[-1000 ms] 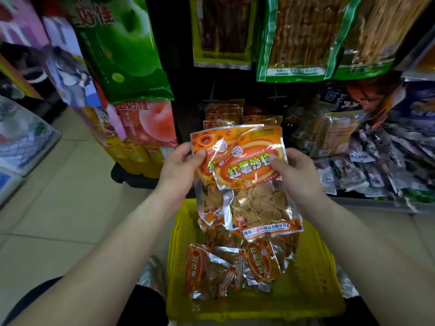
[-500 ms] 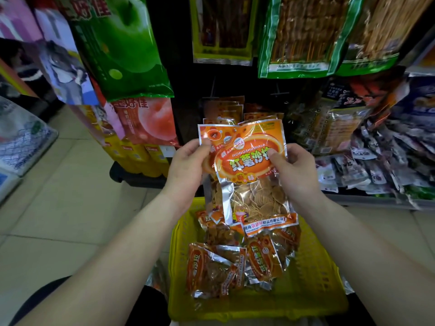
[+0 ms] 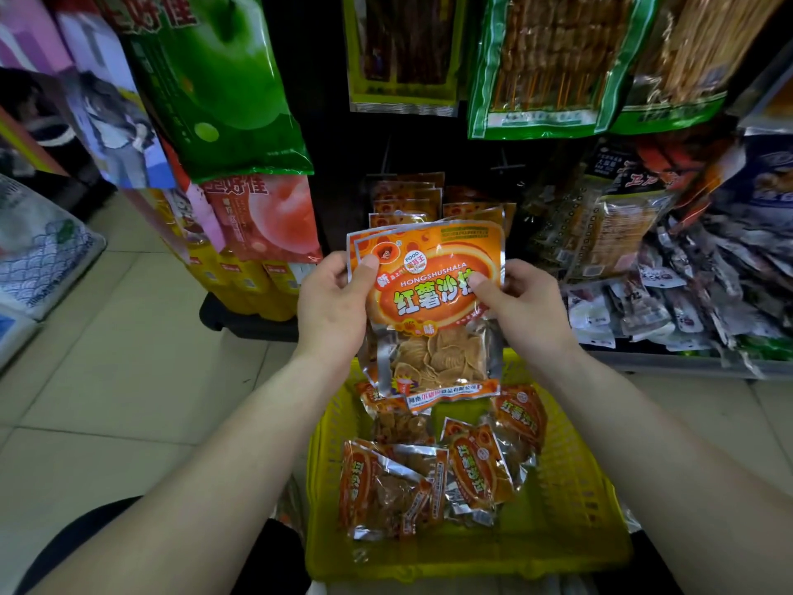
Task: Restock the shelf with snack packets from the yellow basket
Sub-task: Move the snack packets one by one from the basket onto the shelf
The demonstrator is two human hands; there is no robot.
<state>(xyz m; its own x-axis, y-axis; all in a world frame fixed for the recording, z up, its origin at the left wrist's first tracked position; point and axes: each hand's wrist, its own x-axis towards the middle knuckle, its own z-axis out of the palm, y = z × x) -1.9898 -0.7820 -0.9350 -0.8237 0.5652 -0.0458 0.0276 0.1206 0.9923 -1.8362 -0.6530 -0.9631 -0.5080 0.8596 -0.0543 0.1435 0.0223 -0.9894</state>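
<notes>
Two stacked orange snack packets of round chips are held upright between my hands, above the yellow basket. My left hand grips their left edge with the thumb on the front. My right hand grips the right edge the same way. Several more orange packets lie in the basket. Behind the held packets, a row of matching orange packets hangs on the dark shelf rack.
Large green bags and skewer snack bags hang above. A pile of small dark packets fills the shelf to the right. Yellow and pink bags hang at left. Beige tiled floor lies to the left.
The two packets, first fanned apart, have been squared up into one aligned stack and lifted slightly toward the hanging row. Both hands kept their hold.
</notes>
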